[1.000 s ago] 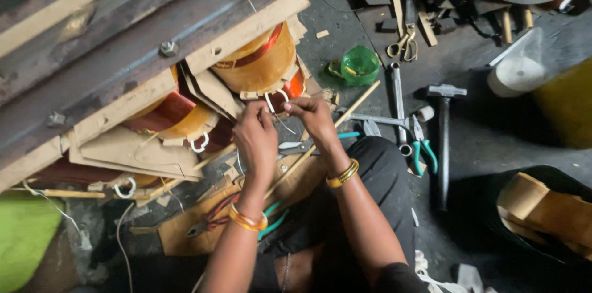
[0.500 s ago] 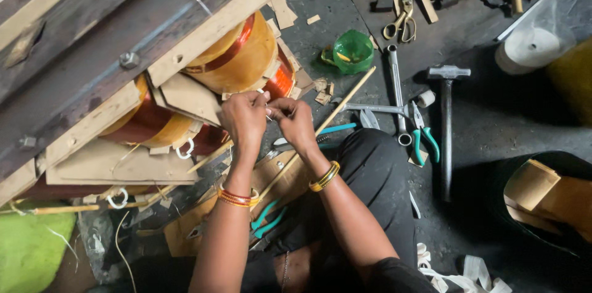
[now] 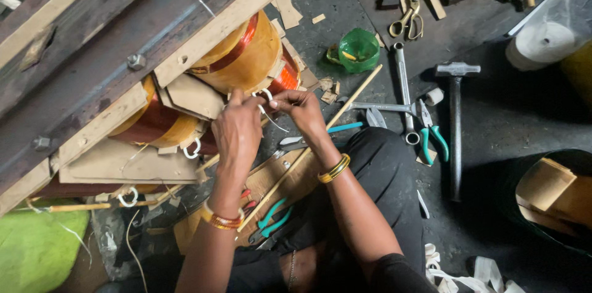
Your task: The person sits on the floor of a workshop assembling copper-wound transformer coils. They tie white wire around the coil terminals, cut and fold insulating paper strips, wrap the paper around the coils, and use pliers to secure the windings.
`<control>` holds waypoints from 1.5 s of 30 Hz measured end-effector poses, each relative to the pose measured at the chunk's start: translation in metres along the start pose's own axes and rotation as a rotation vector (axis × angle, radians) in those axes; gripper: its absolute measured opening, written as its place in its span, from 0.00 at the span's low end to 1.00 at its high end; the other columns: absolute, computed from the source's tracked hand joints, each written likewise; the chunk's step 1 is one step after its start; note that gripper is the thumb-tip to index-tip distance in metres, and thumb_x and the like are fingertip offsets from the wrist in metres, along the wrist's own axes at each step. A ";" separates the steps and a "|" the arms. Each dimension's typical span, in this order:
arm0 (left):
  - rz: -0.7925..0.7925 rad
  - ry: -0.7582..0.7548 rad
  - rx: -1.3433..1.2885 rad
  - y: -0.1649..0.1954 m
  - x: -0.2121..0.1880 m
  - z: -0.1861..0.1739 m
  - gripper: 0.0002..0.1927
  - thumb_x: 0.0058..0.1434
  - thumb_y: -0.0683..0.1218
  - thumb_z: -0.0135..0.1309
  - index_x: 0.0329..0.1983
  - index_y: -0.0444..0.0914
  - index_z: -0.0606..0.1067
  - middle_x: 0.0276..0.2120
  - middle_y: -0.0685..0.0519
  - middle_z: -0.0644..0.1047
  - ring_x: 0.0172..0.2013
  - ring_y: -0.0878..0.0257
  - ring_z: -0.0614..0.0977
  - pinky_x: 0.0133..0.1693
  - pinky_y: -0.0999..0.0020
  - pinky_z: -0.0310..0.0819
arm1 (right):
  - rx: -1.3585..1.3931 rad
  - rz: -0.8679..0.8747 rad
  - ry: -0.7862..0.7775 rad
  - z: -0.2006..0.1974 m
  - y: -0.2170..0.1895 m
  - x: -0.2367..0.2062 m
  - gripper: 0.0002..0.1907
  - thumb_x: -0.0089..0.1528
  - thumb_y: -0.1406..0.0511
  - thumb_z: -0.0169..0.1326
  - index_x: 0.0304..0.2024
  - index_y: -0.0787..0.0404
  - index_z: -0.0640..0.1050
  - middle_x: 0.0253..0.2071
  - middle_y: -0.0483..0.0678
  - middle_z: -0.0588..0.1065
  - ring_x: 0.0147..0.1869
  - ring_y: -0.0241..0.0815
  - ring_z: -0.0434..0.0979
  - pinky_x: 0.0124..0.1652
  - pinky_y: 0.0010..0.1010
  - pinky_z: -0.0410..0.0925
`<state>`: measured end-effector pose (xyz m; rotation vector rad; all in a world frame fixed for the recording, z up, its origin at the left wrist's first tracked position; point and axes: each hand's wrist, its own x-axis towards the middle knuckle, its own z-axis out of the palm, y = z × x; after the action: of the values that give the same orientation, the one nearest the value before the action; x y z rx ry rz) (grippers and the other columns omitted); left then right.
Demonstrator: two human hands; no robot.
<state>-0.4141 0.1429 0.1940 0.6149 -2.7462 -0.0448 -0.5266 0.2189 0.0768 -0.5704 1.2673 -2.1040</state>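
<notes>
A large transformer core (image 3: 111,52) with orange-wrapped copper coils (image 3: 246,59) lies tilted in front of me. Both hands meet at the nearest coil's lower edge. My left hand (image 3: 237,130) pinches a thin white tie (image 3: 266,97) that loops at the coil. The fingers of my right hand (image 3: 302,108) grip the same white tie from the right, and a loose end hangs below. Bangles ring both wrists. Similar white loops (image 3: 192,148) hang from the coils farther left.
A hammer (image 3: 455,120), spanners (image 3: 401,86), teal-handled pliers (image 3: 431,136), scissors (image 3: 407,19) and a green cup (image 3: 359,51) lie on the dark floor to the right. A long wooden stick (image 3: 320,139) crosses my lap. More teal pliers (image 3: 271,219) lie below; a white tape roll (image 3: 542,43) sits far right.
The view shifted, so the coils and hands sit lower and more central in the frame. My hands stayed together at the coil's edge, working the white tie.
</notes>
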 end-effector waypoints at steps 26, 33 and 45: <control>0.042 0.120 -0.350 -0.011 0.004 0.011 0.13 0.53 0.33 0.60 0.42 0.36 0.81 0.36 0.43 0.79 0.36 0.43 0.83 0.36 0.54 0.77 | 0.259 -0.152 0.059 0.032 0.001 -0.028 0.09 0.63 0.72 0.61 0.44 0.72 0.83 0.40 0.52 0.82 0.41 0.39 0.82 0.46 0.30 0.75; -0.151 -0.071 -0.611 -0.010 0.010 0.013 0.06 0.62 0.34 0.54 0.37 0.34 0.80 0.31 0.43 0.79 0.28 0.56 0.87 0.29 0.65 0.82 | 0.183 -0.177 0.119 0.037 0.000 -0.027 0.08 0.66 0.72 0.56 0.44 0.72 0.82 0.39 0.51 0.82 0.40 0.36 0.82 0.45 0.27 0.76; -0.087 0.191 -0.435 -0.004 0.011 0.033 0.03 0.61 0.38 0.61 0.35 0.32 0.82 0.29 0.44 0.82 0.27 0.56 0.84 0.29 0.65 0.76 | -0.292 -0.269 0.240 0.039 -0.009 -0.030 0.06 0.66 0.72 0.54 0.40 0.71 0.81 0.31 0.47 0.80 0.35 0.33 0.81 0.38 0.25 0.75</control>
<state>-0.4323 0.1335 0.1654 0.5785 -2.4129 -0.5562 -0.4828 0.2181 0.1013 -0.6589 1.7360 -2.2738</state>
